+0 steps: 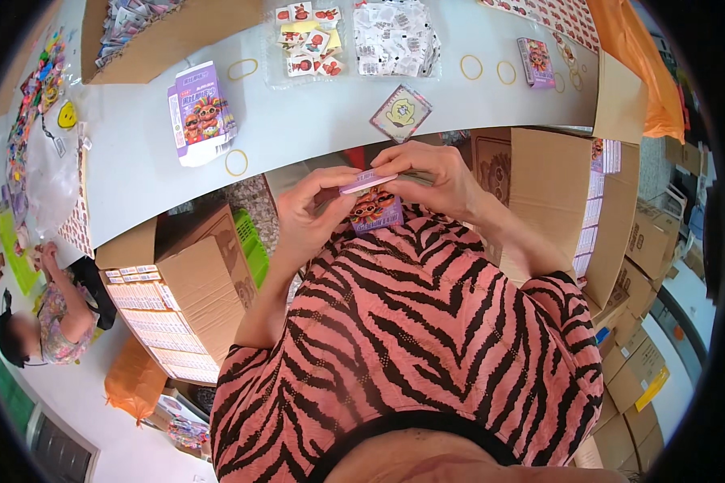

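Both bare hands grasp a small purple cardboard box with colourful printed characters [377, 212], held just off the near edge of a long pale-grey table [314, 121], in front of the person's pink top with black zebra stripes [427, 322]. The left hand [308, 211] pinches its upper left side between thumb and fingers, while the right hand [435, 173] has thumb and fingers closed on the upper right, by the box's narrow pale-purple top end. Just beyond the fingers, near the surface's near edge, lies a square card with a yellow cartoon figure [401, 113]. Toward the left end lies a larger purple-and-white printed carton [201, 114], with a thin yellow rubber band [225, 163] beside it, close to the near edge. Along the far edge, a clear plastic tray of red-printed square stickers [272, 76] sits beside another clear tray of white printed packets [395, 40]. Near the right edge rests a small upright-printed purple-and-red box [536, 63]. Below the near edge, an open brown corrugated carton [209, 278] packed with small boxes stands on the left.
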Demonstrator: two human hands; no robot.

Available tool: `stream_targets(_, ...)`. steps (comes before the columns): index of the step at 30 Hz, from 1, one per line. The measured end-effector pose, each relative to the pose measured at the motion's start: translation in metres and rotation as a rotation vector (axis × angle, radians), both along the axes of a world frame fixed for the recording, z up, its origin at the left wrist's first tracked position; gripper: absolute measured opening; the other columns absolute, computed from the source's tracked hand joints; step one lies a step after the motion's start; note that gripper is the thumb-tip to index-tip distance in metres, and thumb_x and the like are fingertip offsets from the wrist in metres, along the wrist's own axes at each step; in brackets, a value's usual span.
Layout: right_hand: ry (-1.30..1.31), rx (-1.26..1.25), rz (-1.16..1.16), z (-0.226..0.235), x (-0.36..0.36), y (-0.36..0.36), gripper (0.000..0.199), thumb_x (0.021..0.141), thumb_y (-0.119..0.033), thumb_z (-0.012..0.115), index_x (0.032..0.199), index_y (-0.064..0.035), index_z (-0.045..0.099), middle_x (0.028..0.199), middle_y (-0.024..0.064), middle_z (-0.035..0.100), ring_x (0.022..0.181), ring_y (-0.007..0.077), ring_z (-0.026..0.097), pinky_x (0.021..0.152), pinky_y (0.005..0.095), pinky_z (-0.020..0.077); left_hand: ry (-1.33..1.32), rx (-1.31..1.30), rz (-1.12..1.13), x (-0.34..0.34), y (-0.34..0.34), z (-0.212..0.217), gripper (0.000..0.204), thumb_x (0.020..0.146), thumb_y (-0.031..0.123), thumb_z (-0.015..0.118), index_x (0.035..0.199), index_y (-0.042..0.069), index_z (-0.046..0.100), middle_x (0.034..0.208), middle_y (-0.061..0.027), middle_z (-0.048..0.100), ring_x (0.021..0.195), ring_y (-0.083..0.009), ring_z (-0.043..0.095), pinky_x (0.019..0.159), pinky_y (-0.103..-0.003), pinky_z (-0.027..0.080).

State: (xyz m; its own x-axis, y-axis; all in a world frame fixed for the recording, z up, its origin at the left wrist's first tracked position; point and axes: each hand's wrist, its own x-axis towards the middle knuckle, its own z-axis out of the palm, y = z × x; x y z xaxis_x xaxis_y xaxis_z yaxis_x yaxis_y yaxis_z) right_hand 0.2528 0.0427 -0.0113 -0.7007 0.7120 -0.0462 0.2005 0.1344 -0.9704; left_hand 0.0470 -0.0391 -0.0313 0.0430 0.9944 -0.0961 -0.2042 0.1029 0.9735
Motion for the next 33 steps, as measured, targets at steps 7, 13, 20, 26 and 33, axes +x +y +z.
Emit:
stream_targets(7, -0.039, -0.211, -0.002, 0.011, -0.005, 0.008, 0.016, 0.085, -0.012, 0.062, 0.094, 0.0006, 0.065, 0.083, 0.0048, 0.066, 0.072, 0.0057, 0.058, 0.064, 0.0217, 0.0484, -0.026, -0.11, -0.117, -0.014, 0.006, 0.005, 0.017, 0.089, 0.002, 0.056, 0.105, -0.004, 0.059, 0.093, -0.0058, 0.062, 0.086, -0.0067, 0.056, 0.073, -0.02, 0.046)
stream_targets(13, -0.152, -0.325, 0.023, 0.022, -0.008, 0.013, 0.013, 0.085, -0.007, 0.061, 0.094, 0.0022, 0.064, 0.083, 0.0048, 0.065, 0.075, 0.0063, 0.058, 0.07, 0.0218, 0.0493, 0.126, -0.063, -0.151, -0.016, 0.013, 0.016, 0.018, 0.089, 0.003, 0.054, 0.105, -0.004, 0.059, 0.085, -0.007, 0.065, 0.076, -0.0061, 0.058, 0.067, -0.019, 0.045)
stream_targets(20, -0.162, -0.301, 0.019, 0.027, -0.013, 0.014, 0.011, 0.085, -0.006, 0.061, 0.09, 0.0028, 0.064, 0.08, 0.0035, 0.064, 0.073, 0.0057, 0.058, 0.067, 0.0222, 0.0499, 0.128, -0.053, -0.162, -0.018, 0.017, 0.012, 0.014, 0.088, 0.003, 0.056, 0.1, -0.003, 0.059, 0.084, -0.0034, 0.063, 0.073, -0.0041, 0.056, 0.062, -0.018, 0.045)
stream_targets(26, -0.124, -0.179, 0.027, 0.025, -0.015, 0.013, 0.006, 0.08, -0.003, 0.062, 0.086, 0.0001, 0.064, 0.076, 0.0033, 0.063, 0.072, 0.0081, 0.058, 0.065, 0.0227, 0.0491, -0.085, -0.139, -0.164, -0.019, 0.019, 0.007, 0.01, 0.087, 0.004, 0.058, 0.095, -0.003, 0.058, 0.083, -0.0033, 0.062, 0.072, -0.0038, 0.055, 0.06, -0.019, 0.045)
stream_targets(33, -0.113, 0.138, 0.137, 0.013, -0.011, 0.018, 0.011, 0.078, -0.001, 0.063, 0.089, -0.0023, 0.064, 0.084, 0.0074, 0.064, 0.072, 0.0167, 0.061, 0.061, 0.0273, 0.0486, -0.059, -0.142, -0.178, -0.021, 0.018, 0.005, 0.009, 0.086, 0.002, 0.059, 0.094, -0.002, 0.059, 0.089, -0.0057, 0.064, 0.078, -0.0064, 0.059, 0.067, -0.02, 0.049)
